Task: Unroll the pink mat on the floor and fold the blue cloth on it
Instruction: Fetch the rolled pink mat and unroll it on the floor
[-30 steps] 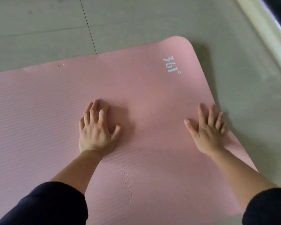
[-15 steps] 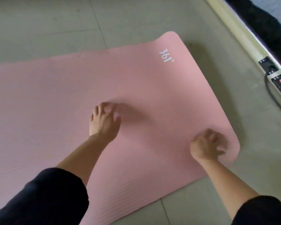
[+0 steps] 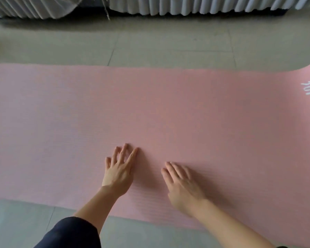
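Head view: pink mat lies unrolled flat across the tiled floor. Left hand, fingers spread wide, presses at six o'clock; right hand lies flat beside it, empty, toward five o'clock. White curtain at twelve.

grey tiled floor | pink mat unrolled flat on it

Indoors, likely a room at home — grey tiled floor, pale pleated curtains hanging to it, exercise mat spread flat.
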`<state>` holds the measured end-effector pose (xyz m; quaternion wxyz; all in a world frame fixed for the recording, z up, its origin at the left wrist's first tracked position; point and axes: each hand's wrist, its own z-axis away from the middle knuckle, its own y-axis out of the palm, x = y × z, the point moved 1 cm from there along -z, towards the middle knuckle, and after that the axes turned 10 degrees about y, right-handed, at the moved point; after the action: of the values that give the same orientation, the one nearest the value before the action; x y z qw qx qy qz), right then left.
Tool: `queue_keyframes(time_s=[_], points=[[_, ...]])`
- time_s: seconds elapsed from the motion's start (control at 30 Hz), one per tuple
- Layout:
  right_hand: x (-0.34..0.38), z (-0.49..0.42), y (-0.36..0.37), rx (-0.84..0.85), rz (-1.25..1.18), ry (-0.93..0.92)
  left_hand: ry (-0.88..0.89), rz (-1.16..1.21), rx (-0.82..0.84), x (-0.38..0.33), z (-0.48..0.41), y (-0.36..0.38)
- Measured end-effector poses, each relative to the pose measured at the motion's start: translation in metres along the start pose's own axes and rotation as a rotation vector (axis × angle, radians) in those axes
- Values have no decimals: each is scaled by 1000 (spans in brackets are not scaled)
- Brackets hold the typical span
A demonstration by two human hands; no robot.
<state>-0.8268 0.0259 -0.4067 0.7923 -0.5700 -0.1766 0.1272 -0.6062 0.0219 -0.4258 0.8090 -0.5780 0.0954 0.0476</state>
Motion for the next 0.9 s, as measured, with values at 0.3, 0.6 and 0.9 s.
queue_keyframes(time_s=[0.3,0.6,0.9], points=[[105,-21,18,279,225,-162,-191,-158,379,87,72,-26],[119,-10,17,318,366,-132,-266,-369,432,84,90,-15],[118,7,19,359,322,-127,-286,-415,388,89,108,-10]])
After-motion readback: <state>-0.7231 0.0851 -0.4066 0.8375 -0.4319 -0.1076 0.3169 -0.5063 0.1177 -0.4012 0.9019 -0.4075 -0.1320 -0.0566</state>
